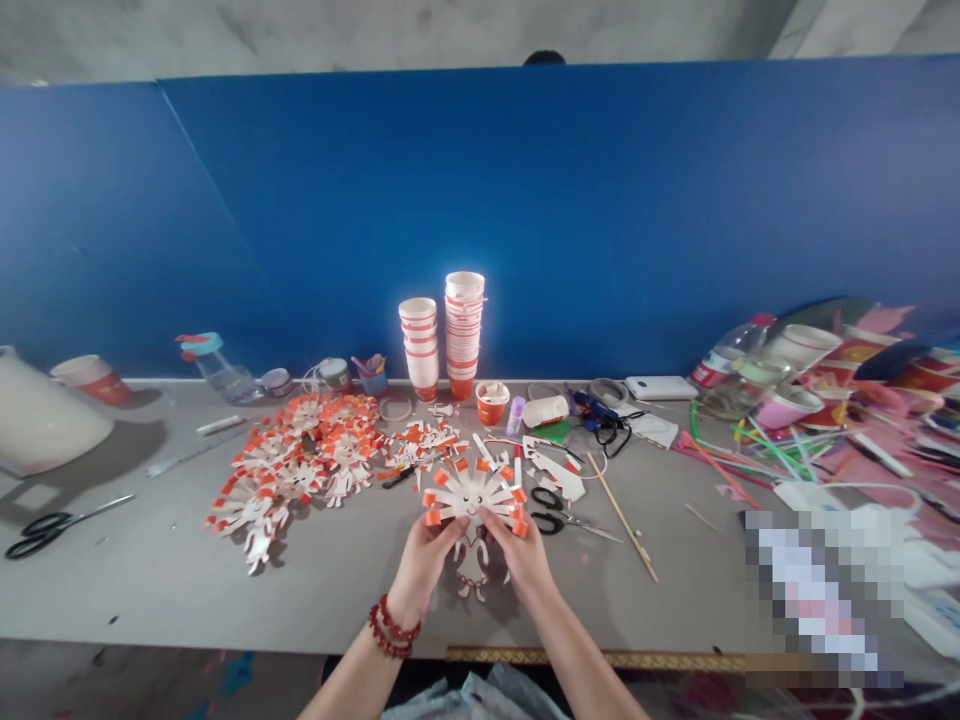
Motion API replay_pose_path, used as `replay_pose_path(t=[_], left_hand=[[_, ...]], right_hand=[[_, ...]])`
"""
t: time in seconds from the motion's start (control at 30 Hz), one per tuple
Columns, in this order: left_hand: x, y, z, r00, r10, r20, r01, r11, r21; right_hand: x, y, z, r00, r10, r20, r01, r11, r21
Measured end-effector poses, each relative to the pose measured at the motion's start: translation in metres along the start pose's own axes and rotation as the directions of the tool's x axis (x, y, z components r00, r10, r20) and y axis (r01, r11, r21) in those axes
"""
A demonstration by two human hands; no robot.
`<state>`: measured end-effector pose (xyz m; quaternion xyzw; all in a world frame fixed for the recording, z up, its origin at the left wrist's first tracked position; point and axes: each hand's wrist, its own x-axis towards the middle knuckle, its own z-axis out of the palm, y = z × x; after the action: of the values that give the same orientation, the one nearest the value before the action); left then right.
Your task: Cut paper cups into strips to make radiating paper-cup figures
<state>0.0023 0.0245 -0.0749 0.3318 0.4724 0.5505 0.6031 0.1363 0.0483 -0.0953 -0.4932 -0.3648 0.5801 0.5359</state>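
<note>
A paper-cup lion figure [471,492] with an orange-tipped fringe, a drawn smiling face and a white paper body is held between my two hands above the table's front. My left hand [421,568], with red beads at the wrist, pinches the head's lower left. On the lower right, my right hand [526,560] does the same, thumb beside the face. Both hands hide parts of the fringe from behind. Black-handled scissors [559,512] lie just right of the figure. Behind it are paper scraps [427,440] and a black-handled craft knife [399,477].
Similar paper figures [300,450] are heaped at left, near a second pair of scissors [56,525]. Two cup stacks [463,335] stand by the blue partition [337,220]. A glue gun [596,412], a wooden stick [624,520] and a cluttered pile with bottles [739,355] occupy the right.
</note>
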Motion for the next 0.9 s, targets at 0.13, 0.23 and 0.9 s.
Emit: replay_pose_path(t=[0.13,0.23,0.9], left_hand=[[0.001,0.000,0.000,0.998,0.004,0.064,-0.006,0.999,0.041],[0.003,-0.006,-0.004,0.994,0.018,0.104,-0.029,0.994,0.109],[-0.007,-0.015,-0.014,0.990,0.108,0.091,-0.125,0.971,0.205]], right_hand=[[0.003,0.005,0.000,1.000,-0.004,0.012,0.003,1.000,0.028],[0.004,0.009,0.000,1.000,-0.016,-0.010,0.017,0.998,0.067],[0.007,0.011,-0.003,0.997,-0.073,-0.017,0.073,0.997,0.018]])
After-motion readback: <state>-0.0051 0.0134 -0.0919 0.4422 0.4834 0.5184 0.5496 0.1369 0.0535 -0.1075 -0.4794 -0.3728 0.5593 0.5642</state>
